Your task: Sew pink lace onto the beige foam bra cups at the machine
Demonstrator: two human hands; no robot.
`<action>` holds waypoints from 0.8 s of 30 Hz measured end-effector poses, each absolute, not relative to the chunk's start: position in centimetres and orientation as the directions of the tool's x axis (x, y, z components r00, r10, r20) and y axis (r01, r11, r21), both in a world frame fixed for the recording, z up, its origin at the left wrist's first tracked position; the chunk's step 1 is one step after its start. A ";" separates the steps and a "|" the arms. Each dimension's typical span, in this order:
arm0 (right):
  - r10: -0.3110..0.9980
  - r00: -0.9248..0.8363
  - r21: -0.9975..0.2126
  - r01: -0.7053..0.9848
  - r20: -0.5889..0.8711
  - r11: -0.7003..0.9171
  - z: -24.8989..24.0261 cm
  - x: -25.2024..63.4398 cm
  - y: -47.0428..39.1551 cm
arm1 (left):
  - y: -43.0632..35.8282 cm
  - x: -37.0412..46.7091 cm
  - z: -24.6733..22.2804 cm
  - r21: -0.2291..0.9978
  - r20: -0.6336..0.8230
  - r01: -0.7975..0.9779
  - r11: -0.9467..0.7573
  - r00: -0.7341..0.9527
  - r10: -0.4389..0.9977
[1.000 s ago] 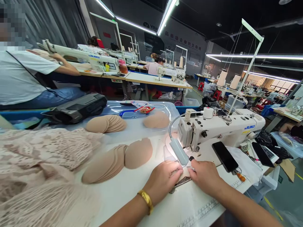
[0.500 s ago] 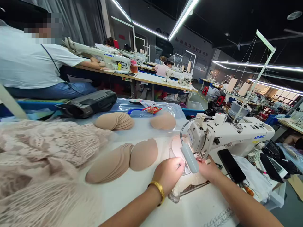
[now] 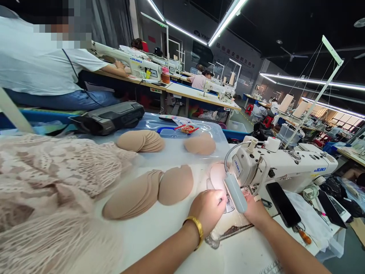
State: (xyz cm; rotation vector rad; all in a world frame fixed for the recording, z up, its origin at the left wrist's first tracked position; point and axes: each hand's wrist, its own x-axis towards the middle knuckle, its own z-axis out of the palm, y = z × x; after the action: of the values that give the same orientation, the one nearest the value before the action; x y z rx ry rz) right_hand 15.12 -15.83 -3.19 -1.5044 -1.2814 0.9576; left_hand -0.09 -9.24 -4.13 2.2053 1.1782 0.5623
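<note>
A white sewing machine (image 3: 288, 167) stands at the right, its needle area partly hidden behind a grey lamp (image 3: 235, 193). My left hand (image 3: 207, 208), with a gold bracelet at the wrist, is curled closed on the machine bed, left of the lamp; what its fingers pinch is too small to make out. Just right of the lamp, my right hand (image 3: 256, 210) is close to the needle area, its fingertips mostly hidden. Behind my left hand lies a pale pad (image 3: 218, 175). Stacked beige pads (image 3: 132, 196) and another beige pad (image 3: 176, 185) lie further left.
Beige lace fabric (image 3: 57, 171) covers the left side. More pads (image 3: 141, 140) rest on a clear plastic lid (image 3: 222, 139) near a black bag (image 3: 111, 118). A phone (image 3: 283, 204) lies right of my right hand. Another person (image 3: 42, 64) sits at the upper left.
The view has shifted slightly, so the machine and both hands appear a little further right. Both hands remain beside the lamp in nearly the same pose.
</note>
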 end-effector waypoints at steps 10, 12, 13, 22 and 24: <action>0.982 0.189 -0.935 0.344 -0.020 -0.085 -3.3 15.0 -15.8 | -9.4 -0.1 -3.8 0.640 0.106 0.611 -0.466 0.530 0.841; 0.978 0.205 -0.929 0.358 -0.022 -0.096 -3.4 15.2 -15.8 | -9.4 -0.1 -3.8 0.640 0.106 0.610 -0.467 0.532 0.840; 0.977 0.213 -0.926 0.364 -0.021 -0.099 -3.5 15.3 -15.8 | -9.3 -0.1 -3.9 0.640 0.106 0.610 -0.468 0.533 0.839; 0.964 0.264 -0.894 0.432 -0.003 -0.121 -4.3 15.8 -15.5 | -9.4 0.0 -3.9 0.632 0.120 0.603 -0.486 0.544 0.830; 0.961 0.277 -0.883 0.452 0.006 -0.125 -4.4 15.8 -15.5 | -9.3 0.0 -4.0 0.627 0.130 0.599 -0.498 0.550 0.825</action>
State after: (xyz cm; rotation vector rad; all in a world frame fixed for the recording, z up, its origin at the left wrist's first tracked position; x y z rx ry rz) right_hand 15.77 -15.54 -4.35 -1.7188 -1.2985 0.7741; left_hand -0.01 -9.33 -4.04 2.2649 1.1455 0.5725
